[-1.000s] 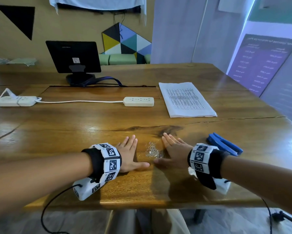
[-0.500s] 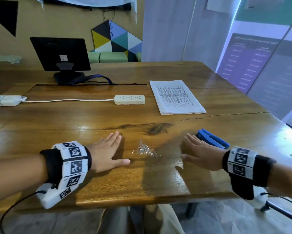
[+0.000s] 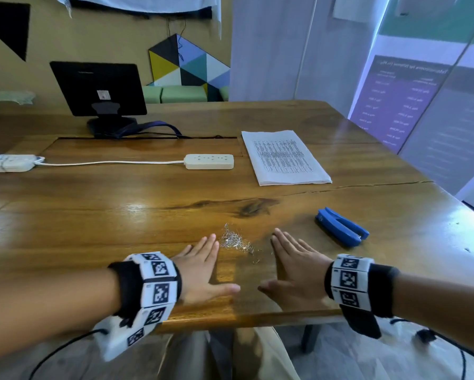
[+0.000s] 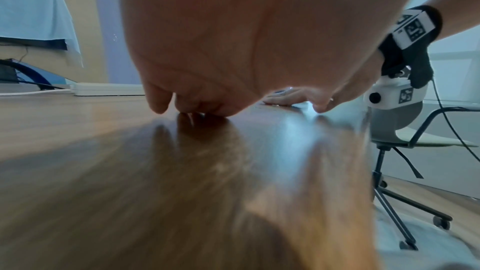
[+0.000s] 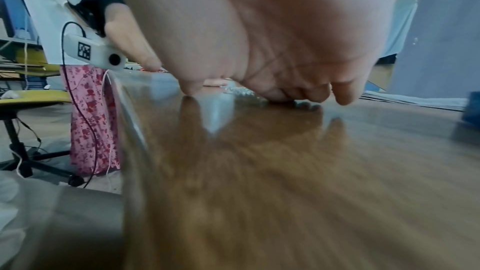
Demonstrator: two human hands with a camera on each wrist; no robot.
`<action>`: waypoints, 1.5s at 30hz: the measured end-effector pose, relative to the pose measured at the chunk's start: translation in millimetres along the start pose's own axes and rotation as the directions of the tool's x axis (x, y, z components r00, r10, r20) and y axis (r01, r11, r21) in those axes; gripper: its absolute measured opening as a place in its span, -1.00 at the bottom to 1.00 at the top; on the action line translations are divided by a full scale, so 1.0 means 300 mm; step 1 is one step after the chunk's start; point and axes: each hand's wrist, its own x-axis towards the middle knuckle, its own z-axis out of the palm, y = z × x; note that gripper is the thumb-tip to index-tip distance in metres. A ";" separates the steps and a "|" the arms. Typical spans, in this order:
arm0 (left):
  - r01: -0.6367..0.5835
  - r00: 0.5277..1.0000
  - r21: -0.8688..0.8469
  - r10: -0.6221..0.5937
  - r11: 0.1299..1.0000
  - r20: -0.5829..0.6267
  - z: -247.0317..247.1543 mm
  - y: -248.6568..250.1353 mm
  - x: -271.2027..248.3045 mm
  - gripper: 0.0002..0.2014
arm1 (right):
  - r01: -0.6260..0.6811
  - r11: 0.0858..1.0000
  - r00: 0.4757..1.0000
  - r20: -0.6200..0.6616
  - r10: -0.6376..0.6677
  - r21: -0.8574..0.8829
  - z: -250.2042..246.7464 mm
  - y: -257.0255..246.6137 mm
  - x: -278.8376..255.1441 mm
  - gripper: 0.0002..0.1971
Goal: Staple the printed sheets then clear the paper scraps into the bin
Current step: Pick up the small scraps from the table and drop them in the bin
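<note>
A small heap of shiny metal scraps [image 3: 234, 240] lies near the front edge of the wooden table [image 3: 120, 215]. My left hand [image 3: 203, 267] rests flat on the wood just left of the heap, fingers straight. On the heap's right my right hand [image 3: 293, 270] lies flat too, holding nothing. The scraps [image 5: 241, 90] show beyond the right palm in the right wrist view. A blue stapler [image 3: 341, 226] lies right of my right hand. The stack of printed sheets [image 3: 283, 157] sits farther back on the table.
A white power strip [image 3: 209, 161] with its cable lies mid-table, and a second strip [image 3: 8, 163] is at the left edge. A dark monitor [image 3: 98, 89] stands at the back. An office chair [image 4: 405, 141] stands beside the table's right side.
The right hand swung out toward the stapler, then came back in beside the scraps. The left hand shifted away and returned next to the heap.
</note>
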 end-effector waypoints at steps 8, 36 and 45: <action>-0.056 0.995 -0.043 0.052 0.998 -0.085 -0.062 0.019 0.121 0.01 | 0.065 0.993 0.997 -0.038 -0.069 -0.101 -0.075 -0.093 0.129 -0.05; 0.131 0.987 -0.955 0.055 0.266 0.150 -0.168 -0.021 0.218 -0.80 | -0.321 0.746 0.920 0.379 0.099 0.583 -0.250 -0.120 0.311 -0.12; 0.003 0.978 -0.912 -0.190 0.410 -0.082 -0.202 -0.148 0.194 -0.82 | -0.148 0.653 0.988 0.138 0.067 0.743 -0.263 0.022 0.287 -0.29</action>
